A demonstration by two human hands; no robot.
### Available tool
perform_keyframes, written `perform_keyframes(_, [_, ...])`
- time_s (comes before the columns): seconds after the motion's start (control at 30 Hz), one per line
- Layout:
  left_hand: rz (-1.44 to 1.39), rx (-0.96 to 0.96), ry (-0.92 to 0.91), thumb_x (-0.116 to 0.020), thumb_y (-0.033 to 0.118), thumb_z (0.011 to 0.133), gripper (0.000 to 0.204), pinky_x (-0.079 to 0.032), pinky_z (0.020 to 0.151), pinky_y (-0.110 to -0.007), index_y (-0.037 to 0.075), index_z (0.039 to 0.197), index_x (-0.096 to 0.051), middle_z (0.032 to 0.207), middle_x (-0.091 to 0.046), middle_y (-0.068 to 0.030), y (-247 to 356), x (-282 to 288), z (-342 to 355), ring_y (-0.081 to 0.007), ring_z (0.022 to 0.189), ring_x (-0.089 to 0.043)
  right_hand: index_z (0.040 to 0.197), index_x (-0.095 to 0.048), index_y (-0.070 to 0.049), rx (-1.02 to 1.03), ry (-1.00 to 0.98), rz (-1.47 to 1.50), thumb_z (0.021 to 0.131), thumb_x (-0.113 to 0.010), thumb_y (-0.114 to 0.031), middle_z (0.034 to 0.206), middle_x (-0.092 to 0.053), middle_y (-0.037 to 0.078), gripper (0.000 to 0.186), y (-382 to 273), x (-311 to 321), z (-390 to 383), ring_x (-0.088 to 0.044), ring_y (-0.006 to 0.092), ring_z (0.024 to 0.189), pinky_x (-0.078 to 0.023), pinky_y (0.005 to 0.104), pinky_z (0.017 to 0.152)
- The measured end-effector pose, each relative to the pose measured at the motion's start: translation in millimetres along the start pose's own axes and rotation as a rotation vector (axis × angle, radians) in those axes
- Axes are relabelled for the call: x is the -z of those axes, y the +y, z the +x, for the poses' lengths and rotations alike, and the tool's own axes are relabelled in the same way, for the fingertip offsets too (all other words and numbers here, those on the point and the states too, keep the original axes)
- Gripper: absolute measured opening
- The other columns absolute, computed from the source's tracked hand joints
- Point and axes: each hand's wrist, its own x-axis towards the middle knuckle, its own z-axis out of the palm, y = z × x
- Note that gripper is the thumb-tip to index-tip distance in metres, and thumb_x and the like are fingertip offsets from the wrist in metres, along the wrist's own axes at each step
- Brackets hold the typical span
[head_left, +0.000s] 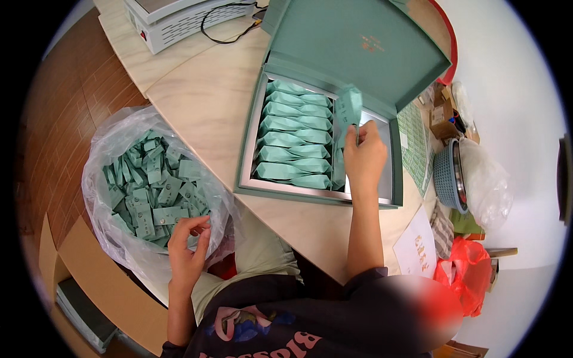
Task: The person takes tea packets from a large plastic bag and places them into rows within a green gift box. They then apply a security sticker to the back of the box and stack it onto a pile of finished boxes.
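Note:
My right hand (365,156) pinches a small green sachet (348,107) by its lower end, holding it upright over the right part of an open green gift box (320,194). In the box's left compartment, several green twisted sachets (293,138) lie stacked in a row. Part of another green sachet (339,170) shows beside the divider, partly behind my right hand. My left hand (188,241) hovers at the near edge of a clear plastic bag (98,179) full of loose green sachets (156,191). Its fingers are bent and apart from the thumb, with nothing visible between them.
The box's lid (370,48) stands raised at the back. A white machine (179,27) with a black cable (209,36) sits at the far left of the table (197,107). Rightward are a blue basket (444,176), a red bag (468,274) and green printed sheets (414,134). A cardboard box (107,268) stands lower left.

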Motion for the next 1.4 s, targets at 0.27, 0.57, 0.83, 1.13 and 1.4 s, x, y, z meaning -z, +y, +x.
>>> perform_keyframes(0.27, [0.013, 0.008, -0.017, -0.062, -0.004, 0.082, 0.024, -0.045, 0.07, -0.028, 0.003, 0.105, -0.063, 0.085, -0.061, -0.0078, -5.9, -0.2, -3.9, -0.0179, 0.075, -0.056, 0.072, -0.05, -0.004, 0.049, 0.043, -0.134, 0.087, -0.064, -0.02, 0.064, -0.06, 0.012, 0.025, 8.5, -3.5, 1.6, -0.057, 0.0356, 0.056, -0.042, 0.0435, 0.051])
perform_keyframes(0.57, [0.019, 0.009, -0.051, -0.062, -0.003, 0.083, 0.024, -0.046, 0.07, -0.03, 0.002, 0.106, -0.062, 0.085, -0.061, -0.0088, -4.4, -1.4, -5.3, -0.0196, 0.074, -0.057, 0.071, -0.059, -0.005, 0.06, -0.225, -0.372, 0.092, -0.054, -0.028, 0.065, -0.063, 0.017, 0.031, 7.0, -5.2, -6.0, -0.063, 0.0381, 0.062, -0.048, 0.0455, 0.054])
perform_keyframes(0.83, [0.044, 0.007, -0.078, -0.062, -0.002, 0.083, 0.025, -0.047, 0.069, -0.03, 0.003, 0.107, -0.062, 0.085, -0.062, -0.0091, -7.2, -0.8, -8.2, -0.0203, 0.074, -0.058, 0.083, -0.062, -0.006, 0.044, -0.185, -0.332, 0.096, -0.047, -0.025, 0.064, -0.063, 0.019, 0.027, 9.4, -10.3, -4.9, -0.063, 0.0393, 0.061, -0.048, 0.0484, 0.056])
perform_keyframes(1.13, [0.041, 0.023, -0.086, -0.063, -0.001, 0.082, 0.026, -0.047, 0.07, -0.031, 0.003, 0.108, -0.062, 0.086, -0.062, -0.0098, -11.2, 2.6, -13.2, -0.0209, 0.076, -0.059, 0.087, -0.062, -0.004, -0.047, -0.249, -0.148, 0.091, -0.057, -0.023, 0.072, -0.066, 0.015, 0.019, 14.8, -3.7, -1.9, -0.064, 0.0358, 0.069, -0.049, 0.0434, 0.06])
perform_keyframes(1.4, [0.059, 0.035, -0.072, -0.064, 0.0, 0.082, 0.028, -0.048, 0.072, -0.032, 0.003, 0.109, -0.062, 0.088, -0.062, -0.0107, -22.4, 20.1, -17.8, -0.0228, 0.079, -0.061, 0.085, -0.064, -0.007, 0.031, -0.333, -0.296, 0.087, -0.062, -0.028, 0.078, -0.068, 0.016, 0.021, 14.3, -15.5, 24.1, -0.065, 0.038, 0.075, -0.05, 0.0449, 0.065])
